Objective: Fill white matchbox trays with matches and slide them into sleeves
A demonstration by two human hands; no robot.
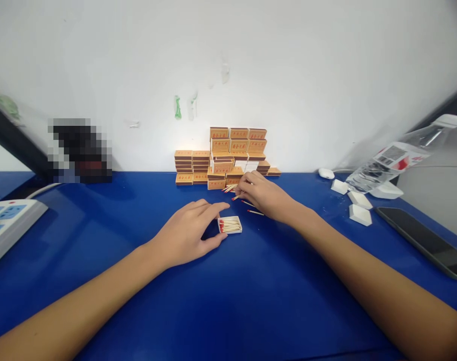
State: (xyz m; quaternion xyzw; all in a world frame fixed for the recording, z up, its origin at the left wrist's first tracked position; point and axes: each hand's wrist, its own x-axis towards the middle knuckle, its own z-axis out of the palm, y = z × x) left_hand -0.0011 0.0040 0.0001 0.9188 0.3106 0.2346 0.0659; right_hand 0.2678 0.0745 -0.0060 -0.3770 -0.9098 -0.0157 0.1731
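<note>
A small white matchbox tray lies on the blue table, holding several red-tipped matches. My left hand curves around its left end, the thumb at the near edge and another finger at the left corner, while the index finger reaches past the far side. Beyond the tray, my right hand is closed in a pinch, with a match sticking out from its fingertips. Loose matches lie under and beside that hand, and more matches are bunched just past its fingers, partly hidden.
Stacked orange matchboxes stand against the white wall. To the right are white blocks, a white earphone case, a tilted plastic bottle and a phone. A power strip sits at the left edge.
</note>
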